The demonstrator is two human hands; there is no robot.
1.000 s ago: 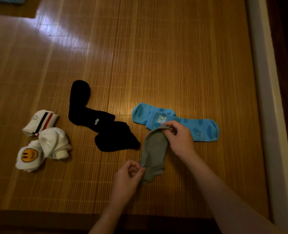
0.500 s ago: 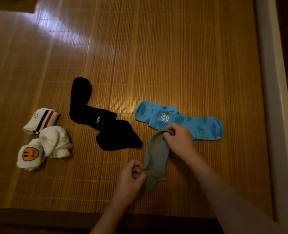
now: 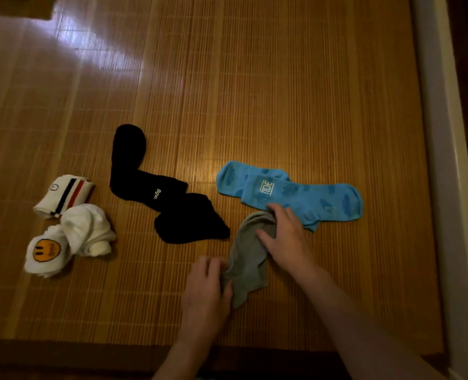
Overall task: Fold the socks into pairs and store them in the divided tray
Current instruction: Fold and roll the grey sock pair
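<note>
While my left hand (image 3: 206, 286) pinches the near end of the grey sock (image 3: 247, 259), with the fingers curled in against the thumb at the sock's left edge, my right hand (image 3: 287, 239) lies over its far end. The thumb rests on top of the grey cloth and the fingers reach over the far edge. Whether that hand grasps the sock or only presses it down, I cannot tell. The grey sock lies on the bamboo mat (image 3: 254, 91) in the near middle, stretched on a slant between my two hands, with its far end to the right of its near end.

Just beyond my right hand lie the blue socks (image 3: 309, 198), two of them overlapping, the upper one showing white lettering. My right fingertips are at their near edge, and the grey sock's far end is just beside them.

To the left of the grey sock, apart from it, lie the black socks (image 3: 156, 190), one across the other, with small white lettering on one.

Further left sit three white ones close together: a striped white sock (image 3: 62, 194) farthest, a bunched white sock (image 3: 87, 229) touching it, and a smiley sock (image 3: 45, 253) nearest, against the bunched one.

Along the right side of the mat runs a pale border (image 3: 435, 160).
</note>
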